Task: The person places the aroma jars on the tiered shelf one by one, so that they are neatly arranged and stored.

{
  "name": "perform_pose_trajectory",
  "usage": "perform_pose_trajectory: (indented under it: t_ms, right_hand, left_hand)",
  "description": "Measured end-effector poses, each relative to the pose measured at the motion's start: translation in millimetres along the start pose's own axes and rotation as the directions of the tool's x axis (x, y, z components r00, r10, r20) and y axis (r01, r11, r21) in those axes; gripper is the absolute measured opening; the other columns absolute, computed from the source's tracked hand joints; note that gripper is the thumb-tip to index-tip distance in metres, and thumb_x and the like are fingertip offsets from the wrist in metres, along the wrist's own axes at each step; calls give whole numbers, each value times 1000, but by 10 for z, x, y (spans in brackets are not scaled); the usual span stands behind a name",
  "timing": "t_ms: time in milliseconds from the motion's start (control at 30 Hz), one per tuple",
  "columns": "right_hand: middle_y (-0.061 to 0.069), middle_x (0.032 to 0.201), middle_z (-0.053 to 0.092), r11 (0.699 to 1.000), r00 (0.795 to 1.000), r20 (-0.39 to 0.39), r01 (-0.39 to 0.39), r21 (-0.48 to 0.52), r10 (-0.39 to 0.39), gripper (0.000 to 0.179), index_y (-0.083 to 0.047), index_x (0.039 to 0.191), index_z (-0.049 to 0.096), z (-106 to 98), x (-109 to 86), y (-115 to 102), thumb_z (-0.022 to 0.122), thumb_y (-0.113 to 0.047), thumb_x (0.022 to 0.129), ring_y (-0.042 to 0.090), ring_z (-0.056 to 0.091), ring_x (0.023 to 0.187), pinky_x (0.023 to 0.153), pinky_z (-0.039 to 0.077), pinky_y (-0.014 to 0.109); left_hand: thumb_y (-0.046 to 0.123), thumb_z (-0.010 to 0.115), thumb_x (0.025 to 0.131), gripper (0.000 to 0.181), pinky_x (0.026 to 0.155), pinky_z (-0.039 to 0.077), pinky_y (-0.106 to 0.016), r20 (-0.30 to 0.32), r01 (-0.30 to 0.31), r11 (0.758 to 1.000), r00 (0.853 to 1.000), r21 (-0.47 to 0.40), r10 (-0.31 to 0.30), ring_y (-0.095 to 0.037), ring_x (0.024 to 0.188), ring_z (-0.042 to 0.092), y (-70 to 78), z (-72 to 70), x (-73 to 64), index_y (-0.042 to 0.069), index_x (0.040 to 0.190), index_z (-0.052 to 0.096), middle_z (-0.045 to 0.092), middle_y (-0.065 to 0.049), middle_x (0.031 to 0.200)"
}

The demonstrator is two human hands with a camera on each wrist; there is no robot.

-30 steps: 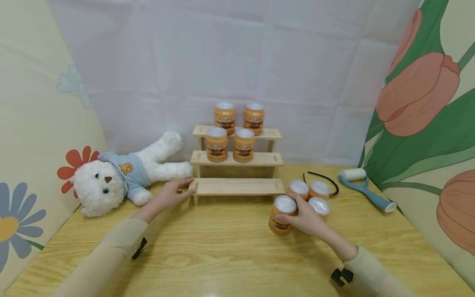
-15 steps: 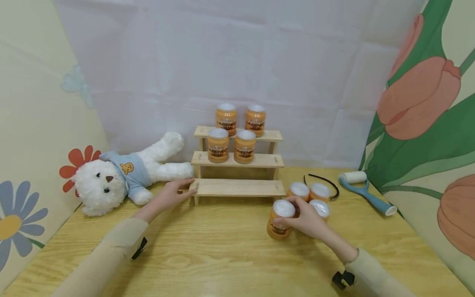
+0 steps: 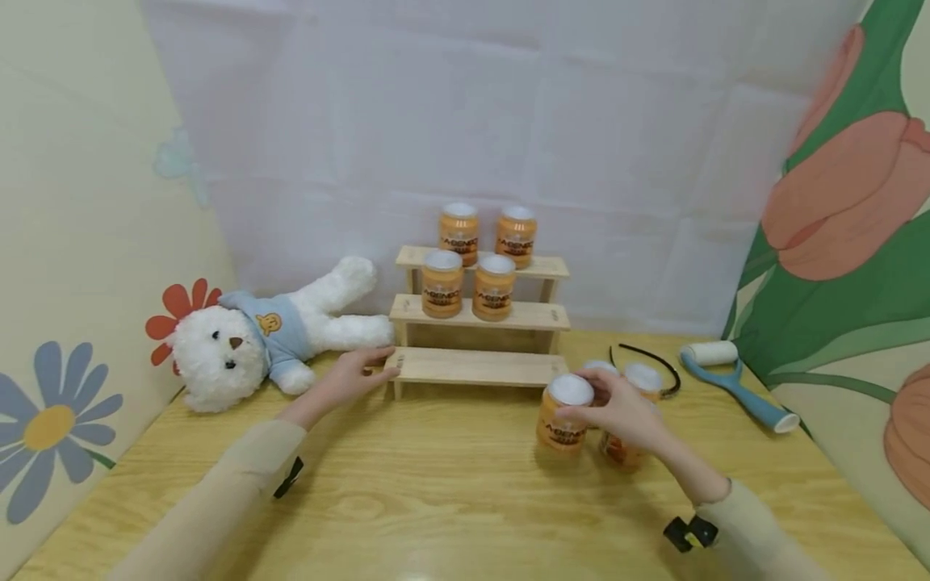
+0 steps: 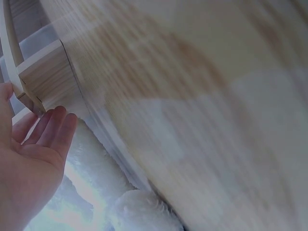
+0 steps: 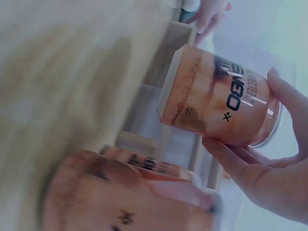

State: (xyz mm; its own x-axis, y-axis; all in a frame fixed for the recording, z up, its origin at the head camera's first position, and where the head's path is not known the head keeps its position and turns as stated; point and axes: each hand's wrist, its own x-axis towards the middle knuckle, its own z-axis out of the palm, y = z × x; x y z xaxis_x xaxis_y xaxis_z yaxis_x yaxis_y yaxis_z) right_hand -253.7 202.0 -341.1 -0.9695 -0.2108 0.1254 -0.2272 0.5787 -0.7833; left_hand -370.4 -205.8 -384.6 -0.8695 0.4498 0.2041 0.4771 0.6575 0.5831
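My right hand (image 3: 625, 411) grips an orange jar (image 3: 563, 428) with a white lid and dark lettering by its upper part, thumb on one side and fingers on the other. In the right wrist view this jar (image 5: 216, 94) hangs clear of the table, near the right end of the bottom board. My left hand (image 3: 352, 378) pinches the left end of that board, part of a three-step wooden shelf (image 3: 479, 367). The left wrist view has the thumb and fingers on opposite sides of the board's end (image 4: 31, 101). Two matching jars stand on each upper step.
More orange jars (image 3: 623, 452) stand on the table beside and behind my right hand, partly hidden. A black headband (image 3: 654, 357) and a blue lint roller (image 3: 741, 393) lie farther right. A white plush bear (image 3: 218, 355) lies left of the shelf.
The held jar first shifted slightly toward me, then rose off the table toward the shelf's right end. My left hand has stayed at the shelf. The head view has turned slightly left.
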Motion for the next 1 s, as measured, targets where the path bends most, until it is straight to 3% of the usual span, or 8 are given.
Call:
perform_pose_trajectory:
  t_ms: [367, 567, 800, 1000]
  right_hand:
    - [16, 123, 57, 999, 1000, 8, 27, 29, -28, 67, -6, 133, 47, -267, 214, -287, 75, -35, 80, 29, 58, 110, 83, 55, 38]
    - [17, 125, 55, 996, 1000, -14, 6, 88, -5, 64, -10, 136, 46, -365, 397, -334, 72, -34, 83, 30, 57, 113, 88, 53, 44]
    - [18, 123, 56, 996, 998, -60, -10, 89, 16, 64, -8, 134, 48, -422, 648, -389, 72, -36, 83, 31, 58, 113, 93, 50, 48]
    - [17, 129, 52, 994, 997, -81, 0, 114, 9, 66, -8, 137, 46, -452, 849, -450, 71, -36, 84, 32, 54, 116, 93, 49, 46]
  left_hand:
    - [35, 55, 95, 60, 97, 47, -51, 18, 23, 1000, 1000, 9, -23, -38, 122, 50, -18, 0, 26, -2, 140, 41, 45, -23, 140]
    - [33, 56, 95, 59, 97, 47, -50, 23, 20, 1000, 1000, 4, -20, -39, 121, 50, -9, 4, 25, -3, 140, 41, 44, -23, 140]
    - [34, 56, 95, 60, 97, 47, -50, 20, 21, 1000, 1000, 0, -21, -38, 121, 50, -18, 7, 19, -3, 140, 41, 45, -23, 139]
    - [35, 56, 95, 60, 96, 47, -50, 24, 18, 1000, 1000, 3, -18, -38, 121, 50, -25, 6, 23, -3, 140, 41, 46, -23, 139]
